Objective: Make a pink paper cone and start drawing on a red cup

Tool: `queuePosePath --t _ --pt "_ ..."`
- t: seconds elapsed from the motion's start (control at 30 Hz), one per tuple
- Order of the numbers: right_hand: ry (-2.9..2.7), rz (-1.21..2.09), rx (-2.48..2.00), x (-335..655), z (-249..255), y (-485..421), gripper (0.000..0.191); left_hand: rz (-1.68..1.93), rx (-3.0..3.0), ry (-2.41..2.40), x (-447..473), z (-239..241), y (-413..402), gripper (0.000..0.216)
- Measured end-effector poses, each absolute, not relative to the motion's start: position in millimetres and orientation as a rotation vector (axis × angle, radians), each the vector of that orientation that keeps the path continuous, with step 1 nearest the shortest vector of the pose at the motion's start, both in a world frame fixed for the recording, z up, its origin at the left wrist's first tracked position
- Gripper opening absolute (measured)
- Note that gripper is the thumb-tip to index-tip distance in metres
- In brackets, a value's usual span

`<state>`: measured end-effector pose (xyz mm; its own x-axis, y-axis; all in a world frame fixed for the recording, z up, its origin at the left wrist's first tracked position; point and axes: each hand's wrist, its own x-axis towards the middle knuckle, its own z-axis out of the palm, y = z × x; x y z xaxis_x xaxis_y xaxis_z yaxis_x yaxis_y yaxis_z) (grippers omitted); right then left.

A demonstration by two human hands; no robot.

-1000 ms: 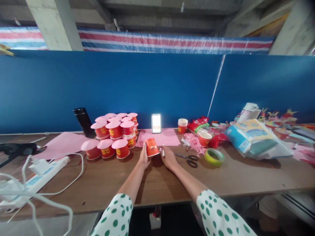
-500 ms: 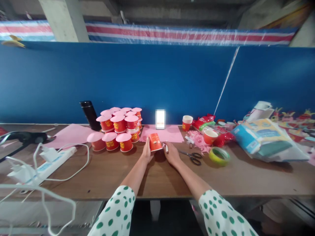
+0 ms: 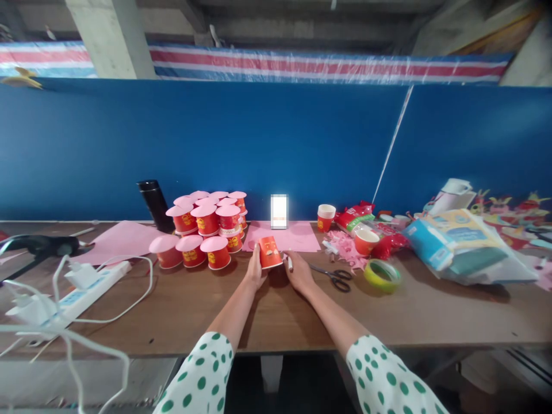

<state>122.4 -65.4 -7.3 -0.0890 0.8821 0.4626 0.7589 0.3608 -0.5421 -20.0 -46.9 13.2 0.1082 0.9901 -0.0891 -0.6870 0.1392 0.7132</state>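
A red paper cup (image 3: 270, 252) with pale printed marks is upside down or tilted in my left hand (image 3: 257, 269), whose fingers wrap its left side; which end is up I cannot tell. My right hand (image 3: 299, 271) is closed round a white marker pen (image 3: 290, 264), close by the cup's lower right edge. Most of the pen is hidden by the fingers. Just beyond both hands lie pink paper sheets (image 3: 297, 234). Left of them, red paper cups (image 3: 215, 255) with round pink paper tops stand stacked in rows.
Scissors (image 3: 338, 280) and a roll of yellow-green tape (image 3: 382, 277) lie to the right. Behind them are stacked cups (image 3: 326, 218), pink paper scraps (image 3: 345, 244) and a plastic bag (image 3: 470, 244). A power strip (image 3: 81, 296) with cables and a black flask (image 3: 155, 204) stand left.
The cup has turned slightly in my left hand, so two pale marks now show on its side. Both hands keep their grips. The whole view has shifted a little.
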Motion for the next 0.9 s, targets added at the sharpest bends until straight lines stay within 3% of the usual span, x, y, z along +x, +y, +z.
queuePosePath --t 0.9 --pt "-1.850 0.242 -1.422 122.7 -7.0 -65.0 0.034 1.316 0.579 0.645 -22.2 9.6 -43.1 0.045"
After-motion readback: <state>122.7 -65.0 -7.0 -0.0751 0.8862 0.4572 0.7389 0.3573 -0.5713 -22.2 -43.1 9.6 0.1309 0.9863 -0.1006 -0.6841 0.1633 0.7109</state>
